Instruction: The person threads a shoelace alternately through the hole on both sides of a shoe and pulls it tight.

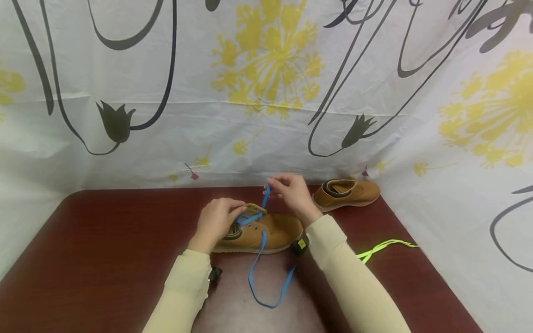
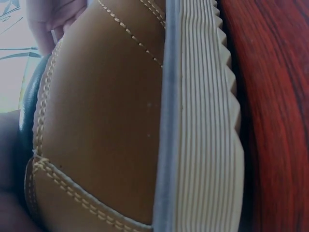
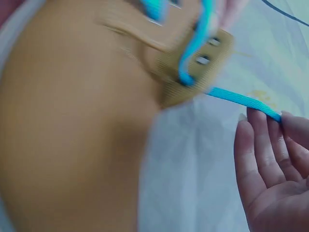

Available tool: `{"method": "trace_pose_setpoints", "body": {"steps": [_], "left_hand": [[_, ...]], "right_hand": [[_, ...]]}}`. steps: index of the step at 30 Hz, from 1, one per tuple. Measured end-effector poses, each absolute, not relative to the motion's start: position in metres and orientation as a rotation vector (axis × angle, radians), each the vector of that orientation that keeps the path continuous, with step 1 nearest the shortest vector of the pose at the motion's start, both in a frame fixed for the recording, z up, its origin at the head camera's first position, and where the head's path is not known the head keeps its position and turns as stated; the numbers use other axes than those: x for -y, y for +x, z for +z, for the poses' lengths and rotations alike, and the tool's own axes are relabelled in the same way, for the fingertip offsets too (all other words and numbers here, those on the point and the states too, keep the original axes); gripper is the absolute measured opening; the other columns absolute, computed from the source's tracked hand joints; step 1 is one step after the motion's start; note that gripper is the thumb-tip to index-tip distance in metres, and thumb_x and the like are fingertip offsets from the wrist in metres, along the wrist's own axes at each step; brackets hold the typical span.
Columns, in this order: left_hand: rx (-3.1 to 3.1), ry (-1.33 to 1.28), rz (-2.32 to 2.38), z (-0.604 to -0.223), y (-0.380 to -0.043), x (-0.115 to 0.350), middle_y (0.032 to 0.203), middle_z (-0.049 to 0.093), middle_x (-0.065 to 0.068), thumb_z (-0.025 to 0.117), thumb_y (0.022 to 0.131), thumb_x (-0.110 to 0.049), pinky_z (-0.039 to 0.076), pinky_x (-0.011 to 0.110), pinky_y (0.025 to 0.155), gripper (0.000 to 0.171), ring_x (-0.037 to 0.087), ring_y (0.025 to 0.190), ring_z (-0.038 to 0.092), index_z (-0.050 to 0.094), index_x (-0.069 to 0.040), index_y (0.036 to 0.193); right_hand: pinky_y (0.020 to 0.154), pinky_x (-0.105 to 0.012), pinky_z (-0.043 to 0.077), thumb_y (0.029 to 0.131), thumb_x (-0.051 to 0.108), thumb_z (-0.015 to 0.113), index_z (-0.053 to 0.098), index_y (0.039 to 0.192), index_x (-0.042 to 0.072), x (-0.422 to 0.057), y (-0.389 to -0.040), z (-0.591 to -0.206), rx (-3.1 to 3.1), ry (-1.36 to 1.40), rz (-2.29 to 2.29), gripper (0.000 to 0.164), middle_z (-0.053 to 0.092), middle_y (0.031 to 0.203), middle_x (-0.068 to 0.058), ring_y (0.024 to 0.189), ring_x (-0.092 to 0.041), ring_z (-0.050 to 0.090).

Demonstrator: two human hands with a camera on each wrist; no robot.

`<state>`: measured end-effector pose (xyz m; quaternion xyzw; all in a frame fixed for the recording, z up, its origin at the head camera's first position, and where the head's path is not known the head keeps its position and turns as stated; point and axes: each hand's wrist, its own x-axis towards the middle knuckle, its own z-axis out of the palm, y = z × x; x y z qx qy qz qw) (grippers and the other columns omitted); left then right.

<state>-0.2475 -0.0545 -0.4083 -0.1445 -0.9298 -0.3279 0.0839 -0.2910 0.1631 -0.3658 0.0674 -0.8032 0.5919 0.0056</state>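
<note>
In the head view a tan shoe (image 1: 287,229) lies on the table, toe to the right, with a blue shoelace (image 1: 266,196) partly threaded through its eyelets. My right hand (image 1: 291,189) pinches one lace end between thumb and fingers, above the far eyelet flap. In the right wrist view the lace (image 3: 236,96) runs taut from an eyelet to those fingers (image 3: 263,145). At the shoe's opening, my left hand (image 1: 214,222) grips the upper edge near a lace loop. The left wrist view shows the shoe's side (image 2: 101,111) close up, with fingers (image 2: 53,19) at its collar.
A second tan shoe (image 1: 347,193) without a visible lace stands at the back right. Yellow-green laces (image 1: 385,247) lie by the right forearm. The other blue lace end (image 1: 270,305) trails in a loop on the dark red table (image 1: 104,259). A patterned cloth (image 1: 166,152) hangs behind.
</note>
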Motion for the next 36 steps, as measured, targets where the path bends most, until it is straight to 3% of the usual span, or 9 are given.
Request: {"method": "trace_pose_setpoints", "body": {"steps": [7, 18, 25, 31, 36], "left_hand": [[2.757, -0.437, -0.972, -0.408, -0.247, 0.054, 0.111, 0.078, -0.001, 0.066, 0.099, -0.033, 0.055, 0.035, 0.069, 0.024, 0.020, 0.093, 0.073, 0.078, -0.022, 0.116], [2.783, -0.427, -0.972, -0.408, -0.247, 0.053, 0.114, 0.078, 0.000, 0.065, 0.099, -0.032, 0.042, 0.027, 0.058, 0.024, 0.016, 0.080, 0.069, 0.077, -0.022, 0.118], [2.789, -0.419, -0.967, -0.407, -0.246, 0.054, 0.115, 0.077, 0.000, 0.065, 0.099, -0.033, 0.047, 0.028, 0.062, 0.025, 0.020, 0.090, 0.073, 0.077, -0.022, 0.118], [2.790, -0.417, -0.972, -0.407, -0.247, 0.054, 0.115, 0.077, 0.001, 0.065, 0.099, -0.033, 0.042, 0.027, 0.058, 0.025, 0.018, 0.083, 0.071, 0.077, -0.022, 0.118], [2.794, -0.413, -0.977, -0.408, -0.247, 0.054, 0.116, 0.077, 0.000, 0.065, 0.099, -0.034, 0.045, 0.028, 0.060, 0.025, 0.021, 0.090, 0.073, 0.077, -0.023, 0.118]], "right_hand": [[0.086, -0.042, 0.062, 0.100, 0.021, 0.065, 0.069, 0.119, -0.005, -0.177, -0.308, -0.326, 2.490, 0.174, 1.829, 0.032, 0.074, 0.103, -0.014, 0.078, -0.011, 0.073], [0.079, -0.031, 0.063, 0.100, 0.019, 0.064, 0.066, 0.123, -0.007, -0.187, -0.328, -0.275, 2.424, 0.214, 1.814, 0.035, 0.074, 0.095, -0.005, 0.077, -0.009, 0.074], [0.078, -0.029, 0.062, 0.101, 0.018, 0.063, 0.066, 0.123, -0.006, -0.184, -0.334, -0.242, 2.402, 0.241, 1.767, 0.033, 0.074, 0.095, -0.005, 0.076, -0.009, 0.074], [0.080, -0.027, 0.062, 0.101, 0.021, 0.062, 0.066, 0.122, -0.006, -0.182, -0.338, -0.213, 2.449, 0.242, 1.671, 0.034, 0.072, 0.098, -0.003, 0.078, -0.010, 0.072], [0.078, -0.026, 0.061, 0.101, 0.019, 0.063, 0.066, 0.125, -0.005, -0.182, -0.340, -0.196, 2.441, 0.239, 1.671, 0.034, 0.071, 0.098, -0.003, 0.077, -0.010, 0.071]]}}
